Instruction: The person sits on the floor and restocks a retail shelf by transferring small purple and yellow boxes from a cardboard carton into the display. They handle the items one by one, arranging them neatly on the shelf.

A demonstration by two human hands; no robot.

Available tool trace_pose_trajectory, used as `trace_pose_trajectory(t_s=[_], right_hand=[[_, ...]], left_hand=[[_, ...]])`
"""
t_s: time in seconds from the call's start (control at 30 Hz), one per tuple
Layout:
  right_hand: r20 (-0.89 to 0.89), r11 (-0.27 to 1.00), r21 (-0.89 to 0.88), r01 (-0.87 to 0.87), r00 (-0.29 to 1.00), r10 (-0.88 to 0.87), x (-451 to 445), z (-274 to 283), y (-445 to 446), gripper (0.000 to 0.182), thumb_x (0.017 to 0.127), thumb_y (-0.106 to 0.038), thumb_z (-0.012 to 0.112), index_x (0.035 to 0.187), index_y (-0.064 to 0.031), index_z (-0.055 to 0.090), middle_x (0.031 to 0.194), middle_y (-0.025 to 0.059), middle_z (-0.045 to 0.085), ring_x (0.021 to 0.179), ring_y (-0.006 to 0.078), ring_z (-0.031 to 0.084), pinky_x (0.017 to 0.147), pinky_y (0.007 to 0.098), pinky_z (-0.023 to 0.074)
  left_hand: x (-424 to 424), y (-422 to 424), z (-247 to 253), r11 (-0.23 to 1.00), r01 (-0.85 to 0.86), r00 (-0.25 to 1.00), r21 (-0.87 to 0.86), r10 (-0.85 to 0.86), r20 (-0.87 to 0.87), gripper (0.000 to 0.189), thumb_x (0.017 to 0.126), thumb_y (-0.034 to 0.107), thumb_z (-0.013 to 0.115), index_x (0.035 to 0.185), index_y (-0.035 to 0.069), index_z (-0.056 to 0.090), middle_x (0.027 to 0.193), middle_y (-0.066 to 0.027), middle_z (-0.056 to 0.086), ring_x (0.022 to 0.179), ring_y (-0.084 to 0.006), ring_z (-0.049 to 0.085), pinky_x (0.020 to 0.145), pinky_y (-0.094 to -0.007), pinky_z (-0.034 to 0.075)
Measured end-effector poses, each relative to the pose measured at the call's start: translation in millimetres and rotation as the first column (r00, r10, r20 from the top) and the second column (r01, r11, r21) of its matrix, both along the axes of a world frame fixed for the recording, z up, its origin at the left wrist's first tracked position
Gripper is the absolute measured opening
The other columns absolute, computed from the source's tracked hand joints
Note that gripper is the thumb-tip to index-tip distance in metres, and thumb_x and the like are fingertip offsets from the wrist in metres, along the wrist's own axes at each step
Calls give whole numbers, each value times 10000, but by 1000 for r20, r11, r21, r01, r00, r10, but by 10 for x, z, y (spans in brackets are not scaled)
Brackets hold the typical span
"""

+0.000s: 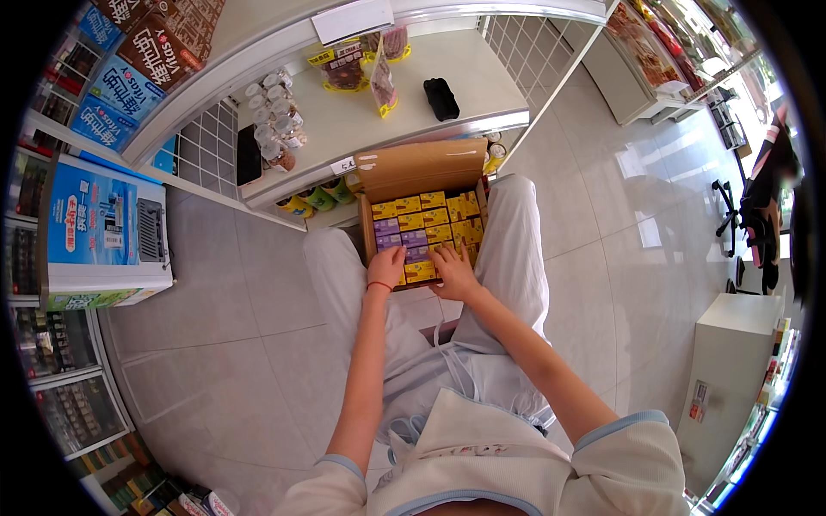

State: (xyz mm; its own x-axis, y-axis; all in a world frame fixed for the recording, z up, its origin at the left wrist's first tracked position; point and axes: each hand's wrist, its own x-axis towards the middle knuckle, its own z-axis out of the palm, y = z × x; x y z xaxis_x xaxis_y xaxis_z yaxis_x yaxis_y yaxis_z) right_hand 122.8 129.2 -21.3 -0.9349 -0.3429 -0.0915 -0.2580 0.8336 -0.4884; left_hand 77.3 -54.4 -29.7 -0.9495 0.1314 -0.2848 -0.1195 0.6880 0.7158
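Note:
An opened cardboard carton point(423, 169) stands between my knees, its rear flap raised. Rows of small yellow boxes point(435, 217) fill it, with several purple boxes point(413, 238) at the left and middle. My left hand point(387, 266) is over the carton's near left corner, its fingers bent down against the small boxes; whether it grips one is hidden. At the near right, my right hand point(453, 274) rests on yellow boxes with its fingers spread, and no held thing shows in it.
Behind the carton is a white shelf unit point(381, 126) with lidded jars point(274, 119), snack bags point(345, 68) and a black tray point(441, 99). Cans stand on its lower level. A white chest-like cabinet point(106, 232) is at the left, a white counter point(729, 348) at the right.

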Motion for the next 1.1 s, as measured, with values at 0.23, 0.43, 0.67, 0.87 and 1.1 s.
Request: trace_pose_trajectory(t_s=[0.23, 0.43, 0.67, 0.87, 1.1], right_hand=[[97, 998, -29, -54, 994, 57, -103, -16, 49, 432, 582, -169, 630, 989, -56, 539, 976, 126, 529, 933, 292, 516, 787, 449, 389], [57, 995, 49, -83, 995, 80, -16, -151, 26, 449, 651, -135, 550, 1092, -68, 500, 1031, 150, 549, 986, 298, 513, 808, 450, 382], [22, 956, 241, -168, 986, 168, 28, 108, -32, 589, 703, -219, 575, 1228, -20, 396, 1068, 188, 537, 1031, 314, 504, 867, 456, 369], [791, 869, -357, -344, 384, 477, -570, 1618, 230, 582, 854, -349, 526, 1297, -26, 331, 1163, 161, 514, 1087, 259, 498, 902, 319, 410], [-570, 969, -229, -93, 820, -57, -2317, 4198, 821, 324, 736, -72, 604, 1046, -18, 524, 1010, 125, 569, 956, 260, 545, 843, 355, 409]], left_hand=[[100, 103, -61, 964, 214, 977, -161, -212, 29, 334, 844, 379, 461, 820, 111, 659, 783, -157, 620, 732, -343, 592, 643, -420, 467], [33, 144, -114, 928, 277, 957, -249, -243, 156, 415, 851, 434, 399, 812, 126, 675, 799, -152, 631, 750, -341, 598, 689, -436, 471], [16, 165, -120, 907, 284, 950, -311, -221, 220, 447, 857, 429, 374, 826, 99, 674, 826, -153, 636, 771, -331, 603, 714, -425, 470], [-127, 218, 50, 929, 318, 907, -192, -239, 347, 413, 845, 404, 391, 881, 97, 665, 878, -125, 640, 818, -310, 598, 731, -424, 471], [-177, 238, -119, 906, 361, 877, -219, -249, 411, 408, 849, 383, 389, 902, 80, 657, 910, -126, 637, 847, -299, 594, 752, -409, 470]])
